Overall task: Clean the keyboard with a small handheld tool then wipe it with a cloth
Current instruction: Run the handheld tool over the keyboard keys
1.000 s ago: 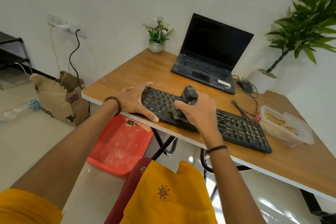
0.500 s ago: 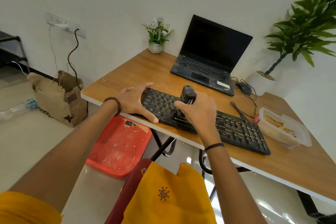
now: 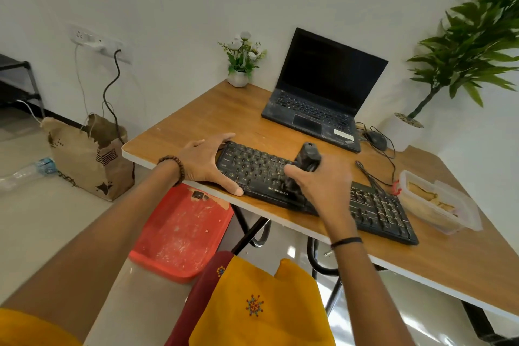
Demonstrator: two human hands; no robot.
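Black keyboard [image 3: 252,170] lies flat at table [image 3: 213,115] front edge; judged stiff, light, prob. slide-prone, so left end is braced by left hand [image 3: 203,163], fingers spread. Small dark handheld tool [image 3: 308,156], likely light & rigid, is gripped upright round its body by right hand [image 3: 323,185] over mid keys.

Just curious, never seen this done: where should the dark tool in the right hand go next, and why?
Probably slide the tool rightward along the keyboard. The right hand grips it upright over the middle keys, the left hand braces the left end, and the number-pad side lies free to its right.
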